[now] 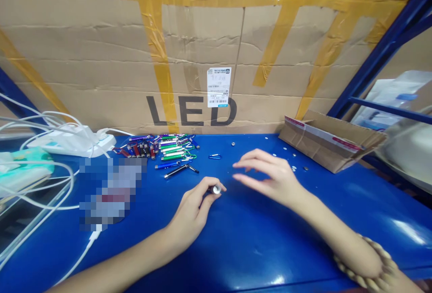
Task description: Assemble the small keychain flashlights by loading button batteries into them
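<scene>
My left hand is closed around a small flashlight tube, its silvery open end facing me. Most of the tube is hidden by the fingers. To the right, my right hand hovers over the blue table with thumb and fingers apart and nothing between them. A blue carabiner clip lies beyond both hands. Farther left are rows of mini flashlights in green, blue, purple and red, some with clips. A black one lies nearest to my left hand.
Small round metal pieces lie scattered near an open cardboard box on the right. A large taped carton stands behind the blue table. White cables and a power strip crowd the left, beside a pixelated object.
</scene>
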A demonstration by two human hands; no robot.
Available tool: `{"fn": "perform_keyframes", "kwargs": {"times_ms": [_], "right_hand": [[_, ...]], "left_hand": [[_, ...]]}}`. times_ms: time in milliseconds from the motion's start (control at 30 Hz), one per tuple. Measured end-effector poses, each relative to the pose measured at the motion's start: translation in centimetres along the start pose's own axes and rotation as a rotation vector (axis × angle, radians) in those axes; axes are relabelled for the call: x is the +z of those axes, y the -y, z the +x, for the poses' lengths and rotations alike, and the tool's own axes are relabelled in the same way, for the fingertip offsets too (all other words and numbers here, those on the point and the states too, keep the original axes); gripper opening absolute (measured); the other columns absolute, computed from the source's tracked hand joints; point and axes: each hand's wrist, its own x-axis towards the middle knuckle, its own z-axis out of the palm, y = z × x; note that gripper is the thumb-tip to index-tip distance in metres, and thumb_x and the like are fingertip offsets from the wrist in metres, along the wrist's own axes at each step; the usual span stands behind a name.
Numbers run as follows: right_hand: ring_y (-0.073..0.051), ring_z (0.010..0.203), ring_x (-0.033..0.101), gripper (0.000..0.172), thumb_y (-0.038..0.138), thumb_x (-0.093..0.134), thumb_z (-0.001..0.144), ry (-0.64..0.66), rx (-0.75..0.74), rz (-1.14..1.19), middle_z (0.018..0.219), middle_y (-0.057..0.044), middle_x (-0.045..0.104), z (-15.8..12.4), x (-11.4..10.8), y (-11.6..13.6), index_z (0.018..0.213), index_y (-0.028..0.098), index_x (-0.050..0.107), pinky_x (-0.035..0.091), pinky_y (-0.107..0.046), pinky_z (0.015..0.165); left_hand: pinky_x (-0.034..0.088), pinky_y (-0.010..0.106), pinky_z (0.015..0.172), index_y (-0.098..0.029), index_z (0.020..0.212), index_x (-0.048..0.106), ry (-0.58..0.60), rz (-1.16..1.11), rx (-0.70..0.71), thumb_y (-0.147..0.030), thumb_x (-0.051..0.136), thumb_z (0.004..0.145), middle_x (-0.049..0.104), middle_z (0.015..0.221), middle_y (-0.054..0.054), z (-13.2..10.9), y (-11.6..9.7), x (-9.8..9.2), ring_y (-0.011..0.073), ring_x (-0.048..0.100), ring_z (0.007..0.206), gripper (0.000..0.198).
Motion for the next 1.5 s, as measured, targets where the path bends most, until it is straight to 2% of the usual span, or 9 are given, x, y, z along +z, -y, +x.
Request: {"fn": "perform_keyframes", "kwargs": {"times_ms": [100,233,400,500,767,1067,1267,1400,1500], "right_hand": [[-0.014,0.07,0.063,0.018,0.033,0.058,0.08,-0.026,0.324,-0.312,0.094,-0.003,0.065,0.1,-2.0,-2.6,0.091,0.023,0.067,0.048,-0.023,0.059],[-0.02,0.079,0.065,0.017,0.024,0.06,0.075,0.057,0.792,-0.488,0.082,-0.001,0.07,-1.1,-5.0,-7.3,0.089,0.025,0.07,0.049,-0.026,0.059],[-0.02,0.076,0.066,0.03,0.03,0.07,0.064,0.303,1.18,-0.225,0.091,-0.007,0.07,-3.1,-7.2,-10.8,0.091,0.016,0.07,0.054,-0.024,0.056],[-0.02,0.073,0.066,0.036,0.026,0.077,0.054,0.41,1.266,-0.125,0.091,-0.009,0.07,-3.4,-7.3,-11.1,0.087,0.013,0.07,0.055,-0.022,0.051],[-0.016,0.067,0.064,0.02,0.027,0.074,0.058,0.486,1.16,-0.059,0.073,-0.004,0.07,-3.5,-6.6,-11.3,0.074,0.016,0.072,0.05,-0.016,0.047],[-0.015,0.053,0.062,0.016,0.029,0.067,0.064,0.43,0.925,-0.14,0.058,-0.003,0.068,-3.2,-4.5,-11.7,0.07,0.015,0.071,0.049,-0.023,0.053],[-0.016,0.072,0.066,0.015,0.018,0.063,0.068,0.356,0.685,-0.043,0.079,-0.004,0.072,-1.1,-3.2,-7.5,0.08,0.016,0.071,0.052,-0.025,0.071],[-0.015,0.072,0.064,0.014,0.021,0.062,0.073,0.233,0.319,0.19,0.083,-0.005,0.07,0.1,-2.0,-3.2,0.083,0.016,0.07,0.052,-0.027,0.07],[-0.013,0.07,0.063,0.016,0.022,0.064,0.074,0.227,0.201,0.339,0.081,-0.005,0.069,0.4,-1.2,-0.7,0.087,0.016,0.07,0.053,-0.026,0.067]], "left_hand": [[0.042,0.025,0.086,-0.023,0.091,0.051,-0.018,-0.032,-0.002,-0.019,0.039,0.088,0.065,0.1,0.001,-0.1,0.1,0.0,0.0148,0.058,0.1,0.012],[0.046,0.024,0.08,-0.023,0.089,0.051,-0.024,-0.079,-0.027,-0.024,0.044,0.087,0.067,0.094,0.001,0.0,-0.1,0.1,0.0143,0.062,0.09,0.008],[0.046,0.024,0.072,-0.021,0.085,0.053,0.005,-0.002,-0.037,-0.029,0.044,0.085,0.063,0.081,0.001,0.1,-0.4,0.2,0.0145,0.06,0.078,0.011],[0.045,0.026,0.071,-0.02,0.086,0.051,0.038,0.011,-0.045,-0.029,0.042,0.086,0.061,0.08,0.001,0.2,-0.5,0.2,0.0144,0.059,0.075,0.013],[0.045,0.025,0.071,-0.021,0.088,0.048,0.036,-0.027,-0.049,-0.029,0.041,0.086,0.06,0.08,0.0,0.4,-0.6,0.2,0.0134,0.058,0.074,0.011],[0.043,0.024,0.07,-0.02,0.087,0.049,0.046,-0.015,-0.025,-0.028,0.041,0.086,0.06,0.079,0.001,0.0,-0.8,0.2,0.0132,0.058,0.073,0.011],[0.041,0.023,0.07,-0.021,0.089,0.049,0.065,0.016,-0.016,-0.027,0.043,0.088,0.06,0.081,-0.001,-0.2,-0.4,0.2,0.0126,0.056,0.074,0.009],[0.04,0.021,0.068,-0.022,0.09,0.05,0.075,0.08,-0.001,-0.024,0.045,0.088,0.058,0.081,-0.003,-0.2,-0.1,0.3,0.0112,0.053,0.071,0.006],[0.04,0.019,0.067,-0.021,0.089,0.052,0.076,0.099,0.008,-0.02,0.047,0.086,0.059,0.083,-0.003,-0.1,0.1,0.3,0.0107,0.053,0.072,0.006]]}}
